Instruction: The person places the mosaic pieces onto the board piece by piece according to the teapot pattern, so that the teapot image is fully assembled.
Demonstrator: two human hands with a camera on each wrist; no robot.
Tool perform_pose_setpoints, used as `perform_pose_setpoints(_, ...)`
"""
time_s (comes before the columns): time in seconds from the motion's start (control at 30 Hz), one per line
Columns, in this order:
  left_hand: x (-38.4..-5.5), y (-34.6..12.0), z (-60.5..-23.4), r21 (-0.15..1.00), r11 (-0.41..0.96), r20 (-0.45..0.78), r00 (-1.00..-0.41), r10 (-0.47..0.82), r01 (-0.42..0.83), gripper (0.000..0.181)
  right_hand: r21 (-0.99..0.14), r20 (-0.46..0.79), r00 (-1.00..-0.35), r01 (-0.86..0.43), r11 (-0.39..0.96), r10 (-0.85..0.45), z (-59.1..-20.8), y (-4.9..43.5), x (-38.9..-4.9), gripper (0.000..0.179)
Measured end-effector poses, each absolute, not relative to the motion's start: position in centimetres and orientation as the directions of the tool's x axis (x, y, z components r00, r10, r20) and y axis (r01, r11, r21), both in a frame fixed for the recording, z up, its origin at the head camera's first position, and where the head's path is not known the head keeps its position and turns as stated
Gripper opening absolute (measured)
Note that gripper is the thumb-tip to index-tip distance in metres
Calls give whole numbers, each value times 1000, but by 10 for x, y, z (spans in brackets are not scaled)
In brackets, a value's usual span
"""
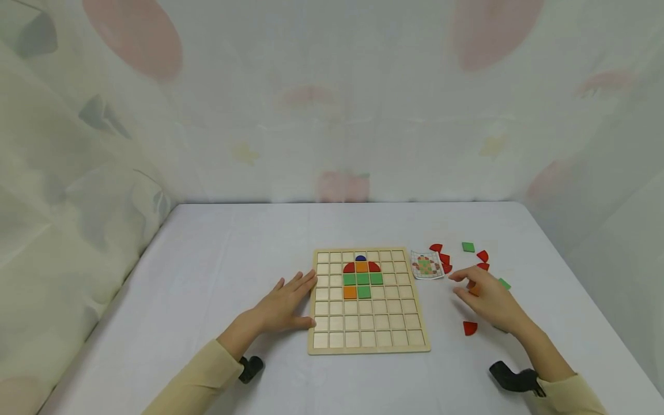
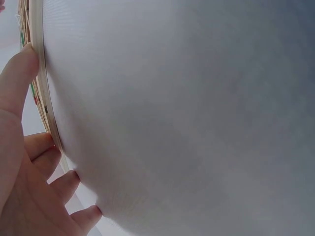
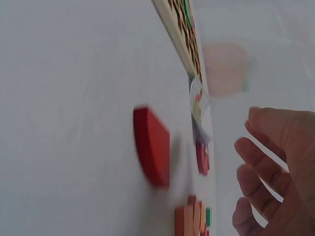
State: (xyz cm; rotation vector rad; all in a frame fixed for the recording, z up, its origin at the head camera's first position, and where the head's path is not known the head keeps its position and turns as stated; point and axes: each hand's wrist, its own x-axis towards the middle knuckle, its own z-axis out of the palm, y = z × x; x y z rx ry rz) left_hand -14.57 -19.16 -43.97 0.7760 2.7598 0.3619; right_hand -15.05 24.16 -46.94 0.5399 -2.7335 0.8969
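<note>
Gridded board and pieces on a white-covered surface [image 1: 233, 242], with clock directions read from the board's centre in the head view. The wooden board [image 1: 391, 324] lay flat, its upper cells filled toward twelve o'clock. A dark blue piece [image 1: 360, 258] topped the pattern; below it an orange square [image 1: 361, 267] sat between two red rounded pieces [image 1: 374, 267], followed by a row of three green squares [image 1: 362, 279] and, lower, one orange and one green square. The left hand [image 1: 282, 306], at nine o'clock, was unclenched and grasped nothing, its extended fingers and thumb resting against the board's edge. The right hand [image 1: 490, 300], at three o'clock, hung above the loose pieces, its fingers loosely bent and no piece visible in its grasp. An orange piece [image 1: 474, 290] showed beneath those fingers. A printed card [image 1: 426, 266] lay just beside the board at two o'clock, with a red cluster [image 1: 445, 259] near its far side. Relative to the right hand, a red quarter-round [image 1: 470, 328] lay at seven o'clock and further red pieces [image 1: 483, 256] at twelve.
</note>
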Motion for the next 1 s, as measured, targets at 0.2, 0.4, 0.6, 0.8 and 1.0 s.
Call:
perform_pose_setpoints(0.2, -146, -191, -440, 304, 829, -179, -827, 533, 469, 89, -516, 327, -902, -419, 747, -280, -477, 263, -143, 30)
perform_pose_setpoints(0.4, -146, -191, -440, 299, 830, -177, -827, 533, 471, 89, -532, 282, -920, -386, 753, -272, -485, 281, -140, 28)
perform_pose_setpoints(0.6, -147, -191, -441, 291, 836, -186, -829, 527, 466, 89, -503, 258, -921, -387, 773, -293, -492, 292, -138, 27)
perform_pose_setpoints(0.8, -147, -192, -441, 292, 831, -181, -826, 533, 473, 89, -513, 198, -931, -366, 776, -308, -490, 297, -137, 29)
perform_pose_setpoints(1.0, -146, -192, -442, 294, 827, -169, -826, 538, 478, 89, -518, 171, -926, -375, 769, -336, -489, 298, -139, 31)
